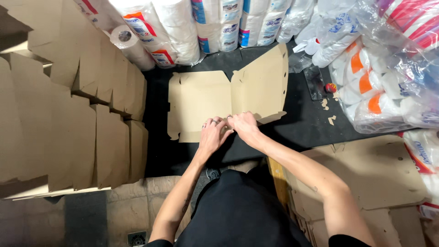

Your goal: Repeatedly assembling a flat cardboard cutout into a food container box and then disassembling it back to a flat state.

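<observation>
A flat brown cardboard box blank (206, 98) lies on a black surface (297, 123) in front of me. Its right half (263, 82) is tilted up along the middle crease. My left hand (211, 133) presses on the blank's near edge, rings on its fingers. My right hand (244, 126) sits right beside it, fingers curled over the near edge at the crease. The two hands touch each other.
Tall stacks of folded cardboard boxes (64, 114) stand at the left. Wrapped paper rolls (173, 27) line the back, more packs in plastic (379, 82) at the right. Flat cardboard blanks (379, 174) lie at lower right. A dark small object (315, 82) lies near the plastic packs.
</observation>
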